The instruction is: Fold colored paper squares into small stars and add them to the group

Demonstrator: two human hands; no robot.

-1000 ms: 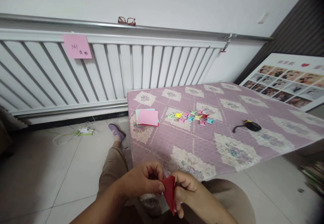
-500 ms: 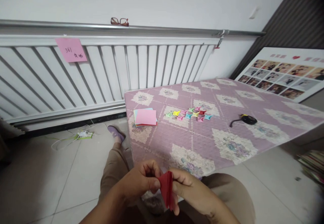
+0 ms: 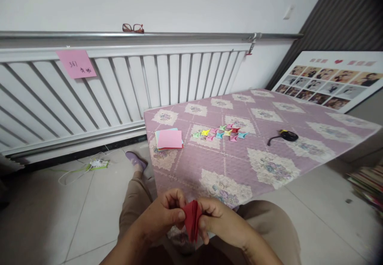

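Folded red paper (image 3: 191, 219), with several layers showing along its edge, is held over my lap at the table's near edge. My left hand (image 3: 169, 213) pinches its left side between thumb and fingers. On the right side, my right hand (image 3: 214, 219) grips it the same way, thumb in front. Farther off on the table lie several small folded paper pieces (image 3: 220, 135) in green, yellow, pink, blue and red. To their left rests a stack of coloured paper sheets (image 3: 169, 139), pink on top.
A flowered purple cloth covers the table (image 3: 191, 169). A black corded item (image 3: 289, 135) lies at its right. Behind stands a white radiator (image 3: 167, 77) with a pink note (image 3: 76, 64); glasses (image 3: 133, 28) sit on the pipe above. A power strip (image 3: 98, 164) is on the floor.
The red paper has turned and opened a little, so more of both its sides faces me. Both hands keep their hold. The whole view has shifted slightly.
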